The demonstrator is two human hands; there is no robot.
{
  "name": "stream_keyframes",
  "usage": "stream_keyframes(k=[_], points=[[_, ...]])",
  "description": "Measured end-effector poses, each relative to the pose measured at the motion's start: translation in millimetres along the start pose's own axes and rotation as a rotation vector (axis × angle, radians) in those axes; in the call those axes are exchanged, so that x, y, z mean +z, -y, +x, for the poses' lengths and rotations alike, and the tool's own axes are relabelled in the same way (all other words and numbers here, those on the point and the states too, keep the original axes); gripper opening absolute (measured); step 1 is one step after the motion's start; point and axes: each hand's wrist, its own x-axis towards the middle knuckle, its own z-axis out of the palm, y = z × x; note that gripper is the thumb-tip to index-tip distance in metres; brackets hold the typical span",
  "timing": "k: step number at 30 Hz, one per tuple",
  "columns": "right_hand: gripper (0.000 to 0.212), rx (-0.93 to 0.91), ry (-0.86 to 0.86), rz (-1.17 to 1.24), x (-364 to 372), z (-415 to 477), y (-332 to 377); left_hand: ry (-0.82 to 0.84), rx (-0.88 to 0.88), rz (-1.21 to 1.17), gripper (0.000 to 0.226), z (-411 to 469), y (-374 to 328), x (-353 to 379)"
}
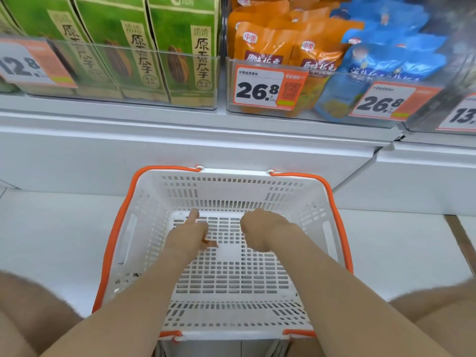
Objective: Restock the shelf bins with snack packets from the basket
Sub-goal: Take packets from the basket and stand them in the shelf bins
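A white slotted basket (152, 202) with orange handles stands on the floor in front of the shelf, and I see no packets in it. Both my hands are inside it, above its floor. My left hand (192, 231) has a finger stretched forward and the thumb out to the right, holding nothing. My right hand (260, 230) shows its back, with the fingers bent down out of sight and nothing visible in them. Above, clear shelf bins hold green seed packets (177, 47), orange snack packets (265, 39) and blue snack packets (391, 60).
Price tags 26.8 (268, 88) and 26.8 (386, 104) hang on the bin fronts, with 12.8 (28, 63) at the left. A white shelf base (180, 143) rises behind the basket. My knees frame the bottom corners over the white floor (51, 228).
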Motion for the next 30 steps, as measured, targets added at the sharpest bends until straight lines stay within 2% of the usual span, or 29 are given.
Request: stream_keyframes(k=[1, 2, 5, 8, 9, 11, 13, 14, 18, 20, 23, 26, 28, 30], points=[[0.016, -0.002, -0.007, 0.004, -4.0, -3.0, -0.9, -0.047, -0.041, -0.07, 0.027, -3.3, -6.9, -8.9], [0.017, -0.006, -0.016, 0.025, -7.2, -5.7, -2.9, -0.099, -0.104, -0.184, 0.028, -5.0, -12.0, -16.0], [0.044, -0.001, -0.078, 0.161, -19.6, -17.7, -10.3, -0.159, -0.178, -0.564, 0.036, -9.5, -29.1, -41.4], [0.06, -0.051, -0.213, 0.37, -36.5, -30.4, -17.7, -0.147, -0.107, -0.85, 0.036, -18.3, -48.0, -71.6], [0.059, -0.076, -0.264, 0.409, -43.6, -34.7, -19.7, -0.115, -0.073, -0.945, 0.033, -23.9, -55.6, -82.2], [0.043, -0.124, -0.373, 0.463, -58.5, -44.5, -22.8, -0.059, -0.029, -1.068, 0.027, -33.9, -68.8, -102.2], [0.027, -0.147, -0.451, 0.52, -73.5, -57.6, -25.1, -0.069, 0.021, -1.135, 0.023, -42.5, -82.1, -119.8], [0.026, -0.151, -0.476, 0.546, -80.7, -64.1, -26.1, -0.085, 0.049, -1.159, 0.021, -46.2, -88.0, -127.2], [0.015, -0.159, -0.517, 0.478, -110.9, -92.8, -28.4, -0.179, 0.132, -1.159, 0.018, -63.8, -117.2, -157.2], [0.01, -0.221, -0.56, 0.439, -129.9, -110.5, -26.5, -0.238, 0.176, -1.168, 0.022, -70.5, -132.4, -173.0], [0.015, -0.333, -0.637, 0.402, -164.1, -139.9, -24.5, -0.364, 0.249, -1.163, 0.024, -79.2, -156.7, -203.2], [0.018, -0.351, -0.748, 0.427, -196.9, -161.2, -30.3, -0.615, 0.349, -0.992, 0.014, -83.8, -177.1, -234.6], [0.026, -0.317, -0.894, 0.44, -217.1, -169.8, -38.8, -0.84, 0.394, -0.802, 0.015, -80.8, -187.1, -253.0], [0.032, -0.296, -1.08, 0.469, -236.9, -177.8, -49.5, -0.984, 0.43, -0.587, 0.017, -73.7, -196.8, -271.0]])
